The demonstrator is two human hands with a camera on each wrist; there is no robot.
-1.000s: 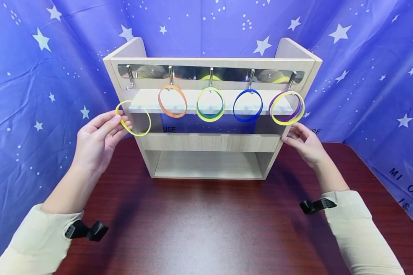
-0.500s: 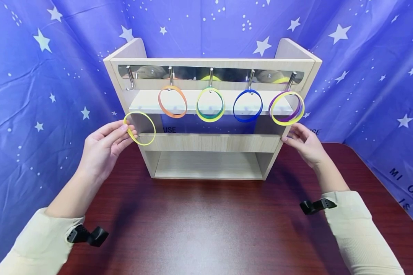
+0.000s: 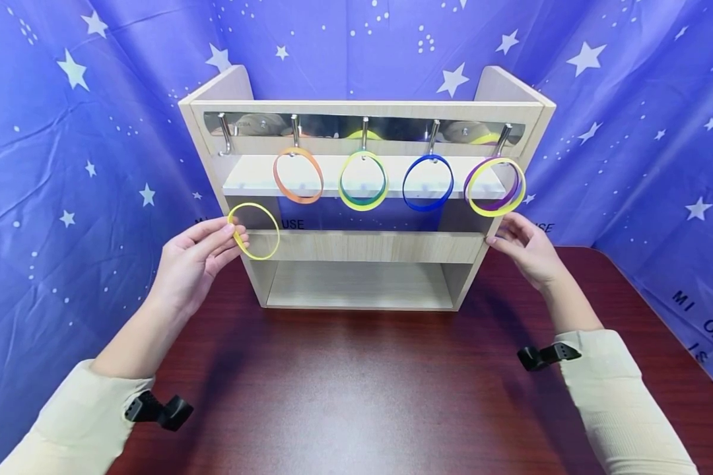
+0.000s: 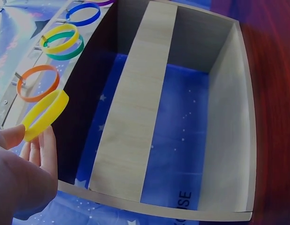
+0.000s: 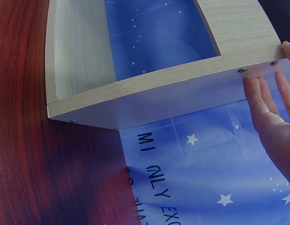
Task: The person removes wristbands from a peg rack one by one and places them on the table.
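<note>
My left hand (image 3: 199, 254) pinches a yellow ring (image 3: 253, 231) between thumb and fingers, in front of the lower left of a wooden rack (image 3: 365, 247). The left wrist view shows the same yellow ring (image 4: 44, 115) at my fingertips (image 4: 14, 136). The leftmost hook (image 3: 224, 135) is bare. An orange ring (image 3: 298, 175), a yellow-and-green pair (image 3: 363, 181), a blue ring (image 3: 428, 183) and a yellow-and-purple pair (image 3: 494, 187) hang on the other hooks. My right hand (image 3: 525, 247) rests with straight fingers against the rack's right side (image 5: 257, 70).
The rack stands on a dark red wooden table (image 3: 362, 389) with bare surface in front of it. A blue star-printed cloth (image 3: 65, 132) hangs behind and on both sides. Black wrist camera mounts (image 3: 157, 409) sit on both sleeves.
My left hand has carried the yellow ring down and to the right, from beside the top shelf's left end to the middle rail. The right hand has stayed put.
</note>
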